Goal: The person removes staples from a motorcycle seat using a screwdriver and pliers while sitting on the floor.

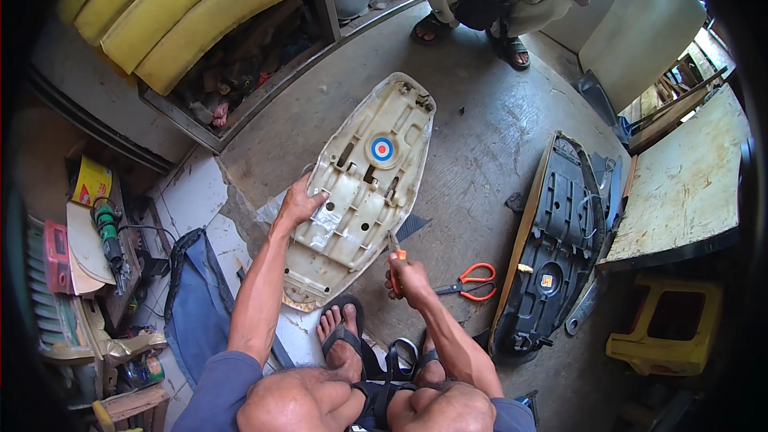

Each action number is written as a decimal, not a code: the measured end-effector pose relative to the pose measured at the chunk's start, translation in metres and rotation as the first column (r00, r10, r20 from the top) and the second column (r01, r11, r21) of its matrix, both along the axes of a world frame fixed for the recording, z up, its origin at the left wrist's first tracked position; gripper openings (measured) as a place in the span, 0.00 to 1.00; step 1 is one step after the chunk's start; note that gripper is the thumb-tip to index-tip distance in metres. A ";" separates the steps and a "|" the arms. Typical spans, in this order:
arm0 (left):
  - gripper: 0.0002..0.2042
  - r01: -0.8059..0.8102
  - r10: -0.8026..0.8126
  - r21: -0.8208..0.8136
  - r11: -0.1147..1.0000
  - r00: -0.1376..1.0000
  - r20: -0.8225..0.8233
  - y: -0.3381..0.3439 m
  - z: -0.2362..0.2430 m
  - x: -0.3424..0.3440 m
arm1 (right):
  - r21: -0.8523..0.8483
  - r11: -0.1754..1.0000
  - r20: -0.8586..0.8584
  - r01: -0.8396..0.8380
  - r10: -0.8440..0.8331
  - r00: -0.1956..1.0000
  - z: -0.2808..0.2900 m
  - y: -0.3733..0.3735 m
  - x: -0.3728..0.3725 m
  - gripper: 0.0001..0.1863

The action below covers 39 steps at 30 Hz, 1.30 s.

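A cream plastic motorcycle seat base [364, 208] lies underside up on the floor before my feet, a round blue, white and red target sticker near its middle. My left hand [301, 205] grips its left edge, thumb on top and the other fingers hidden beneath. In my right hand [411, 280] is an orange-handled tool [399, 254] with a narrow metal tip, close to the base's lower right edge. My fist covers much of the tool, so its exact kind is unclear. Orange-handled scissors [474, 282] rest on the floor just right of that hand.
A black seat base [552, 232] lies to the right. Beyond it leans a worn pale panel [680, 184], above a yellow plastic housing [661, 326]. Blue-grey fabric [196, 304] and a green power tool [108, 232] are at left. Another person [496, 0] squats at the far side.
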<state>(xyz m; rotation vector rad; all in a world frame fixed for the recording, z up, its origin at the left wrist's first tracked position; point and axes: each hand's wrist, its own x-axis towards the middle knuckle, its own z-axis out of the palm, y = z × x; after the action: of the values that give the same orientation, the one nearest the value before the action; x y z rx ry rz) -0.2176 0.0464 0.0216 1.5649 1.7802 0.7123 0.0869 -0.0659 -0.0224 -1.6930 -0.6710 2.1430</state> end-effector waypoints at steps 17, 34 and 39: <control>0.28 0.007 -0.006 -0.007 1.000 1.000 0.024 0.002 -0.005 0.001 | 0.307 0.832 0.638 -0.461 0.179 0.748 0.003 0.002 -0.004 0.24; 0.27 0.002 -0.002 -0.011 1.000 1.000 0.011 0.006 0.002 0.012 | 0.325 0.890 0.400 -0.320 0.177 0.899 -0.033 0.023 0.031 0.23; 0.27 0.000 0.000 -0.013 1.000 1.000 -0.027 -0.003 0.001 -0.001 | -0.014 0.988 -0.278 0.153 -0.151 0.949 -0.006 0.015 0.018 0.26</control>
<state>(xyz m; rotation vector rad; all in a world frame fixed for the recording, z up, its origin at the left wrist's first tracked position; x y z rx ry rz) -0.2187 0.0436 0.0223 1.5733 1.8009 0.6811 0.1050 -0.0513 -0.0283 -1.3524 -0.4521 2.2051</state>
